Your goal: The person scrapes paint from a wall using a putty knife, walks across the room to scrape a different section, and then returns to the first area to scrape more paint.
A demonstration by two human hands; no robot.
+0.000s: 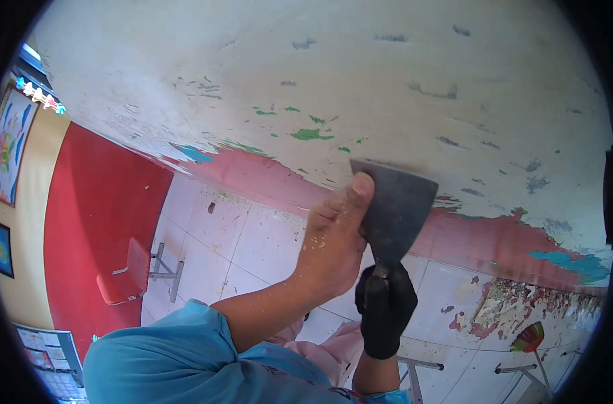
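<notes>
Grips the scraper (402, 205) by its handle in the black-gloved right hand (388, 313), with fingers wrapped closed around it. With the bare left hand (333, 246), pinches the side of the blade between thumb and partly hidden fingers. Holds the scraper at the wall (246, 47), across the border of its cream paint and pink band (481, 232).

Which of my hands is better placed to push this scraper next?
Likely your right hand: gloved, it grips the scraper at its handle end, while your left hand touches one side edge.
</notes>
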